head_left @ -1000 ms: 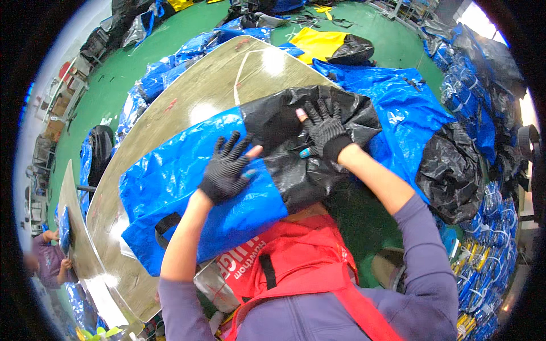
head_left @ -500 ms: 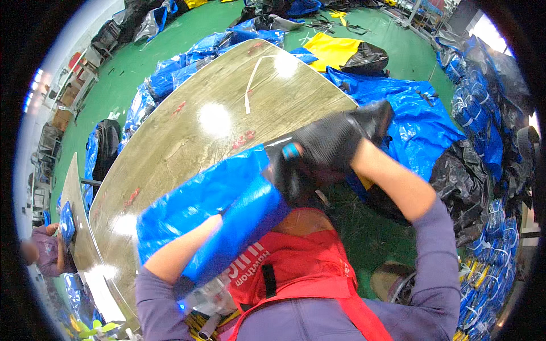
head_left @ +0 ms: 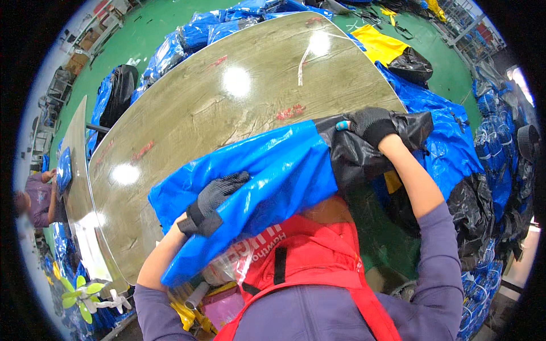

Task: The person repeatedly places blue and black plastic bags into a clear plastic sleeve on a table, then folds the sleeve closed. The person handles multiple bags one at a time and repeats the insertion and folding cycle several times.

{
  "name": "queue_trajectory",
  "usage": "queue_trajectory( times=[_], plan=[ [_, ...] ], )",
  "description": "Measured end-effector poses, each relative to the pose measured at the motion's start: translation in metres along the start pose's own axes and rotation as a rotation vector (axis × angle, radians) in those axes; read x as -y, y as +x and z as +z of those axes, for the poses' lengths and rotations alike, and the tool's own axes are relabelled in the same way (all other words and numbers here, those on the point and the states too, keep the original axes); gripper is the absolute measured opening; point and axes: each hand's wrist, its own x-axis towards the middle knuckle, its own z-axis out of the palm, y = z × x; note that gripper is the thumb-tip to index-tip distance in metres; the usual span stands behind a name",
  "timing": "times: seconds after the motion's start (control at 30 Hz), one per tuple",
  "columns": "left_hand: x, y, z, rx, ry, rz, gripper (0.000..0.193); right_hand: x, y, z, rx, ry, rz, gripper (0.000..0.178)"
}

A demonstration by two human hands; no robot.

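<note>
A blue plastic sheet piece (head_left: 290, 165) with a black end lies folded across the near edge of the wood-patterned table (head_left: 187, 119), its lower part hanging toward my apron. My left hand (head_left: 213, 202), in a dark knitted glove, rests on the blue part with its fingers stretched out flat. At the black end, my right hand (head_left: 369, 126) has its gloved fingers curled onto the material. One of its fingertips pokes out of the glove with a teal wrap around it. The underside of the fold is hidden.
Blue sheeting (head_left: 455, 148) hangs beyond the table's right edge, near a yellow and black bundle (head_left: 387, 48). Tied blue bundles (head_left: 489, 125) are stacked at the right. A small green-bladed fan (head_left: 84, 295) stands lower left. Another person (head_left: 42, 196) works at the far left.
My left hand has come out from behind the blue material onto its top. My right hand has settled the black end, which was bunched and blurred, flatter along the table edge.
</note>
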Motion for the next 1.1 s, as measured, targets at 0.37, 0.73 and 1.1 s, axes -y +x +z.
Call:
queue_trajectory(
  times=[0.37, 0.73, 1.1],
  plan=[
    [0.022, -0.251, 0.019, -0.665, -1.037, -0.492, 0.060, -0.025, 0.042, 0.035, -0.047, 0.164, -0.020, 0.064],
    [0.065, -0.146, -0.010, -0.625, 0.365, -1.102, 0.049, -0.027, 0.026, 0.040, -0.141, 0.016, 0.107, 0.061],
    [-0.038, 0.020, -0.005, -0.435, 0.845, -0.229, 0.067, -0.025, 0.032, 0.035, -0.098, 0.098, 0.132, 0.057]
  ],
)
